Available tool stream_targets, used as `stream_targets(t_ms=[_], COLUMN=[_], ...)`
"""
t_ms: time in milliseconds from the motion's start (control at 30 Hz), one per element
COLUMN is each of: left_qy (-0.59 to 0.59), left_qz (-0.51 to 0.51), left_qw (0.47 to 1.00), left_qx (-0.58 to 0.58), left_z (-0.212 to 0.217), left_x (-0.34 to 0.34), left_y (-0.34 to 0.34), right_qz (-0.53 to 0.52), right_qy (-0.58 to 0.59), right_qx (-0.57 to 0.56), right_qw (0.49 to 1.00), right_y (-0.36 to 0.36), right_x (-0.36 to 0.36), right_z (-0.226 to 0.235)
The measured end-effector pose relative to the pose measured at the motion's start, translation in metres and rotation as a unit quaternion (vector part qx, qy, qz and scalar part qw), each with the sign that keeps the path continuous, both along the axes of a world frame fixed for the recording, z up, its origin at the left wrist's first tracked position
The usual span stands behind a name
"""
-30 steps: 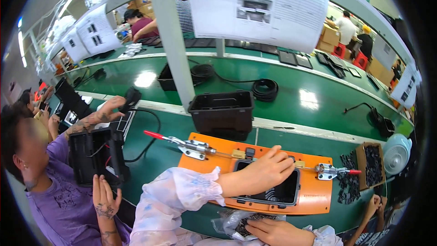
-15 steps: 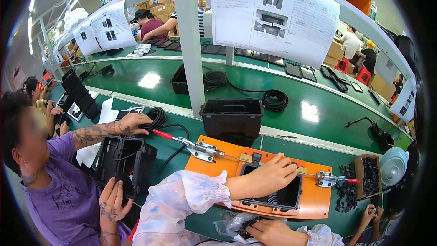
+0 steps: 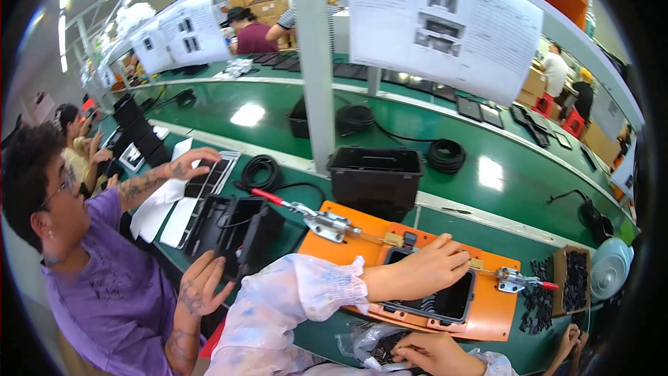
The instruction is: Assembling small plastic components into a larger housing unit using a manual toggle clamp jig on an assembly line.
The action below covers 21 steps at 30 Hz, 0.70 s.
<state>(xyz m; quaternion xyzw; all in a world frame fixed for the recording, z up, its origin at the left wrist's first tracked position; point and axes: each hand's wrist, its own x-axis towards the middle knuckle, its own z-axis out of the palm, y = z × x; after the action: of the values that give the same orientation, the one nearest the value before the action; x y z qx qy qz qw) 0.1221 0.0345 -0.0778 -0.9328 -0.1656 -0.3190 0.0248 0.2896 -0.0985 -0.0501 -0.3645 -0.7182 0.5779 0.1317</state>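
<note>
Nearest, at the bottom edge, the right hand (image 3: 435,354) sits fingers curled in a crumpled clear plastic bag of small black parts (image 3: 372,345); looks pinched on something inside, but I cannot tell what, the bag hides the fingertips. Just beyond it the left hand (image 3: 423,273), in a pale floral sleeve, reaches across from the left and lies palm down with fingers spread loosely on the near-left rim of the black rectangular plastic housing (image 3: 435,299), pressing it rather than gripping it. The housing is seated in the cut-out of the flat orange fixture plate (image 3: 490,310) on the green conveyor bench (image 3: 445,219), between two red-handled metal toggle clamps, one at the left (image 3: 316,219) and one at the right (image 3: 518,280). Step in hand, by my read: steadying the housing in the fixture while fetching a small part from the bag. Next move likely calls for lifting the part clear of the bag and setting it into the housing with the left hand keeping it flat. Left of the fixture a neighbouring person in a purple shirt (image 3: 115,292) handles another open black housing (image 3: 233,230). Farther back stands an empty black plastic tub (image 3: 376,174), then coiled black cable (image 3: 445,155), with paper sheets hanging overhead (image 3: 445,24).
</note>
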Motion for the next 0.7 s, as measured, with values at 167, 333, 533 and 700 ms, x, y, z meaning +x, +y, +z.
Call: stream_targets(t_ms=[167,333,533,700], left_qy=[0.000,-0.014,-0.032,-0.033], left_qz=[0.025,0.036,-0.006,-0.004], left_qw=[1.000,0.999,0.999,0.999], left_qx=[0.013,0.022,0.012,0.000], left_z=[0.000,-0.007,-0.011,-0.011], left_x=[0.004,0.004,0.007,0.004], left_y=[-0.002,0.000,0.005,0.001], right_qz=[-0.037,-0.079,-0.122,-0.118], right_qy=[0.079,0.118,0.133,0.127], right_qx=[-0.227,-0.264,-0.355,-0.322], right_qw=[0.970,0.954,0.917,0.931], right_y=[-0.001,0.003,-0.001,-0.008], right_x=[0.009,0.013,0.018,0.024], right_z=[-0.006,-0.007,-0.017,0.003])
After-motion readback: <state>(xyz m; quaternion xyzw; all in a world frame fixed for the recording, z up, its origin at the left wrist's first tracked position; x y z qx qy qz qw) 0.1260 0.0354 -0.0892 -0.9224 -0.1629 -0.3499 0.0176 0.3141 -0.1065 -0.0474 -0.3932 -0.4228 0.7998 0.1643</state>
